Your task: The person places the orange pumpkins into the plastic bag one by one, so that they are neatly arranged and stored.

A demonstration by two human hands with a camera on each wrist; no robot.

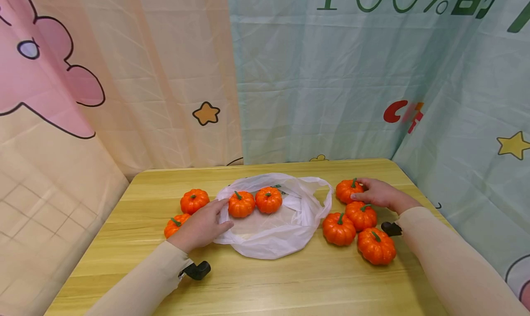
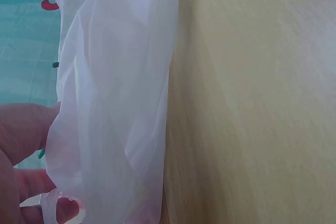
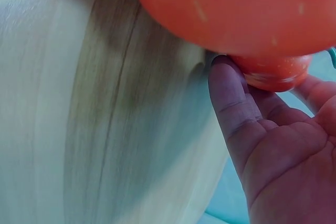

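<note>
My right hand [image 1: 378,194] grips the rearmost small orange pumpkin [image 1: 344,191] of the right-hand group, thumb and fingers at its sides. In the right wrist view this pumpkin [image 3: 275,72] lies partly behind a nearer, larger-looking one [image 3: 236,9]. A white plastic bag [image 1: 269,250] lies spread with its mouth up mid-table, and two pumpkins [image 1: 242,204] sit inside. At the bag's left rim rests my left hand [image 1: 203,226], thumb and fingers apart and reaching over the edge. Bag film [image 2: 115,87] covers part of those fingers in the left wrist view.
Three more pumpkins [image 1: 338,229] stand close together in front of the right hand. Two others [image 1: 194,201] are left of the bag, one partly hidden by the left hand. Printed cloth [image 1: 314,86] hangs behind the wooden table [image 1: 265,288].
</note>
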